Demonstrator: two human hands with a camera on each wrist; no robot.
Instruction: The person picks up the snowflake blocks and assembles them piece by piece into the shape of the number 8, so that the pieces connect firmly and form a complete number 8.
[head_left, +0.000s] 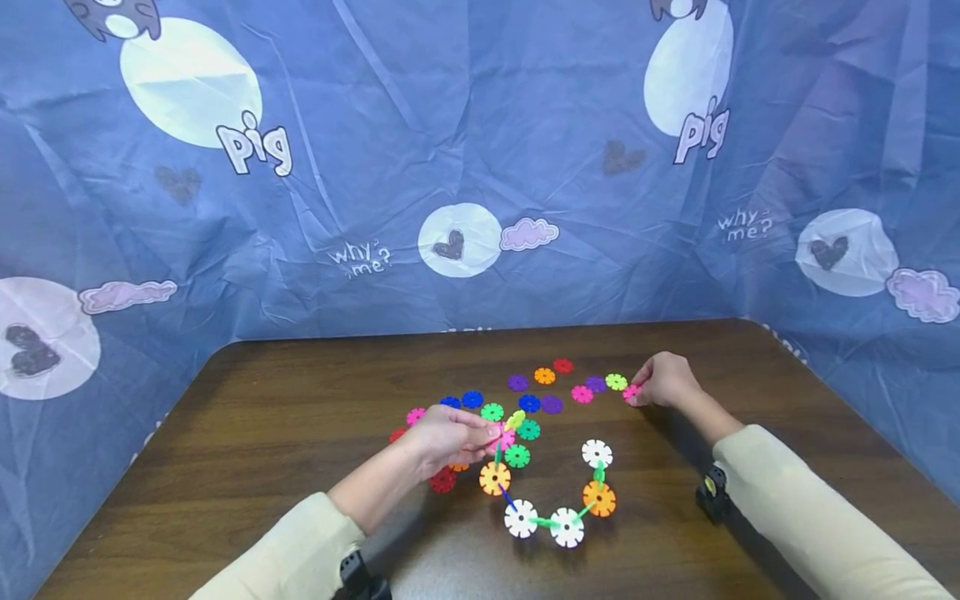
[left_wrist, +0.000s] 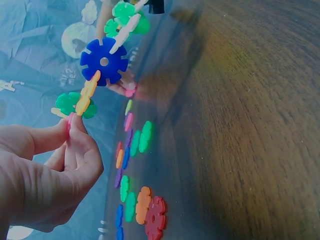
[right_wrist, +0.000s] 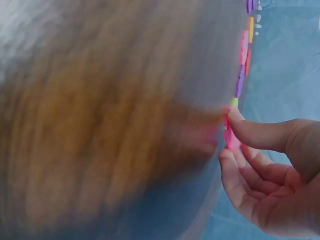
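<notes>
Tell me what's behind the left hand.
Head view: beyond the left hand, a pink disc, two blue discs and a green disc show; anything directly behind the hand is covered.

In front of you is a brown, wood-grained desk (head_left: 300, 467) with rounded far corners, and beyond it you face a creased blue cloth (head_left: 420, 108) printed with pale circles (head_left: 191, 83), dark hearts (head_left: 448, 245), pinkish clouds (head_left: 529, 235), the words "pig" (head_left: 253, 146) and "why me?" (head_left: 362, 258), and partly cut-off animals (head_left: 120, 25) along its top.

I counted two hands (head_left: 446, 437), one table (head_left: 300, 392), three white discs (head_left: 561, 533), three purple discs (head_left: 552, 406) and three loose blue discs (head_left: 472, 401).
</notes>
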